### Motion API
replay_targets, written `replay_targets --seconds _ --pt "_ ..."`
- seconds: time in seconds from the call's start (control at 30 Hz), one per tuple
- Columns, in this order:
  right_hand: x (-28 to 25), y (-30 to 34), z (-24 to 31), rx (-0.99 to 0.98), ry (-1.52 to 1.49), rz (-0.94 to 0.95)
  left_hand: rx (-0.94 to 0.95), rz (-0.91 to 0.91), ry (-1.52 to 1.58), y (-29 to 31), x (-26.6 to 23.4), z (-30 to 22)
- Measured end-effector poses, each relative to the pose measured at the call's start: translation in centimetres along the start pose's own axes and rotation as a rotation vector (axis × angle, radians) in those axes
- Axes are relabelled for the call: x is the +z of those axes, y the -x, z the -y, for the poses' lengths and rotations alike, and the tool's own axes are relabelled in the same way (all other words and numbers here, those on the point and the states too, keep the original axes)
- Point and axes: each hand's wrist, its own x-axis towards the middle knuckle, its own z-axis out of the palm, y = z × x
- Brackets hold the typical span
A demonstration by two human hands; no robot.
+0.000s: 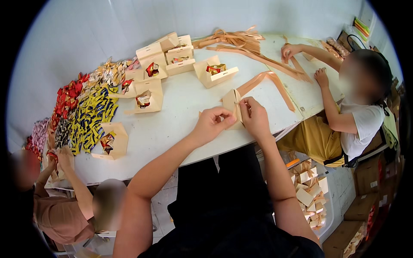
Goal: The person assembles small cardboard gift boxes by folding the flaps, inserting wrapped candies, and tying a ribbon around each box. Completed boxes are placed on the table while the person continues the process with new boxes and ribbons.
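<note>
A small cream cardboard box [230, 101] stands upright at the table's front edge, between my two hands. My left hand [214, 124] is closed on its near left side, thumb and forefinger pinched at the card. Against its right side, my right hand [254, 115] has its fingertips pinched together; what lies between them is too small to make out. Just behind the box, a folded peach ribbon [256, 81] lies on the table and bends off to the right.
Open cream boxes [216, 71] with wrapped sweets stand beyond my hands and leftward. Sweets in yellow wrappers [92, 112] pile up at left. A ribbon bundle [241, 41] lies at the back. Co-workers sit at both sides. A tub of boxes [306, 195] stands below right.
</note>
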Motion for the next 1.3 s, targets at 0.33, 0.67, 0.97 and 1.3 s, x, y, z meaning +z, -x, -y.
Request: replay_targets --seconds 0.33,0.67,0.97,1.3 --pt "2.3 3.1 3.8 -0.096 0.226 0.012 0.03 -0.32 0.348 -0.6 -0.3 -0.4" --pt "-3.9 -3.4 1.3 0.266 -0.006 0.417 0.417 -0.256 -0.174 0.2 1.1 -1.5" --pt "-4.5 -0.5 10.2 0.042 0.006 0.349 0.166 -0.328 -0.06 0.9 0.9 -1.7" --pt "-3.9 -0.4 5.1 0.107 -0.032 0.376 -0.083 -0.146 0.483 -0.2 -1.0 -1.8"
